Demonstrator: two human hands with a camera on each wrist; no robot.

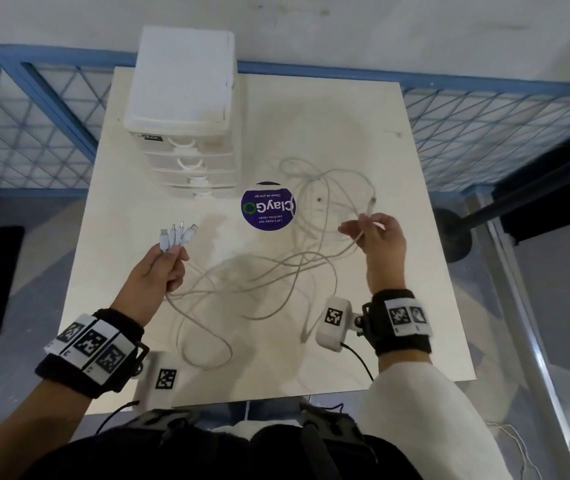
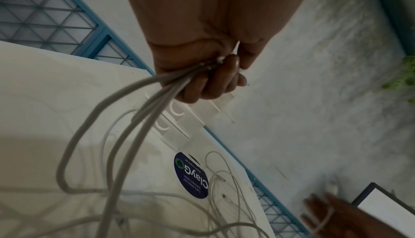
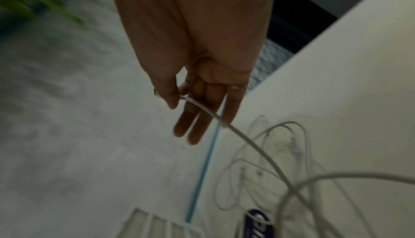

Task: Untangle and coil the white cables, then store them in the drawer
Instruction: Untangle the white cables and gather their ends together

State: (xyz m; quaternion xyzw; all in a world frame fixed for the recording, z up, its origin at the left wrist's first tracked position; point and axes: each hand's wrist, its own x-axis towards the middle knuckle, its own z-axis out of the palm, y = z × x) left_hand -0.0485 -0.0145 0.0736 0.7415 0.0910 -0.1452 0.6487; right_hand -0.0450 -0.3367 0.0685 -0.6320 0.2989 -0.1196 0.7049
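Note:
Several white cables (image 1: 269, 271) lie tangled in loose loops across the white table (image 1: 103, 237). My left hand (image 1: 162, 268) grips a bundle of cable ends, and their connectors (image 1: 178, 235) fan out above my fingers; the left wrist view shows the cords (image 2: 143, 117) running out of my fist (image 2: 202, 75). My right hand (image 1: 377, 237) pinches a single thin cable (image 3: 247, 140) between thumb and forefinger, with the other fingers (image 3: 197, 117) straight. The white drawer unit (image 1: 183, 109) stands at the table's back left, all its drawers closed.
A round purple sticker (image 1: 268, 206) sits mid-table beside the drawer unit. Blue mesh railing (image 1: 27, 126) runs behind and beside the table. A metal frame (image 1: 518, 323) borders the right side. Wrist camera boxes (image 1: 333, 322) hang over the table near my wrists.

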